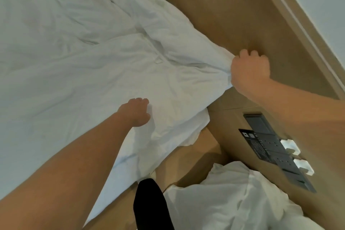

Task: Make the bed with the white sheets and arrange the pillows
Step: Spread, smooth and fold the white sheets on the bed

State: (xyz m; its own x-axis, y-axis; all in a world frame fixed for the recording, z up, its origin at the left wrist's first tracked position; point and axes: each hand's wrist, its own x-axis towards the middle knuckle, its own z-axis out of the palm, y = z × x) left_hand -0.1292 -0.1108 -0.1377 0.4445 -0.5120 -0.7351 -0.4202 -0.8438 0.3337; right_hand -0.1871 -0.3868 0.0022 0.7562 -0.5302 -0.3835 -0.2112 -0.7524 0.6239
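A white pillow [233, 201] lay nearest, beside the bed, probably set aside to keep the mattress free. The left hand [137, 112] rested on the white sheet [74, 52] near the bed's edge, apparently anchoring it; whether its fingers pinched fabric could not be determined. Farther off, the right hand [250, 73] clenched the sheet's corner beside the headboard [214, 5], drawing it taut.

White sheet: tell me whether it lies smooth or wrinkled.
Wrinkled: creases cross the white sheet, bunched where the right hand grips it.
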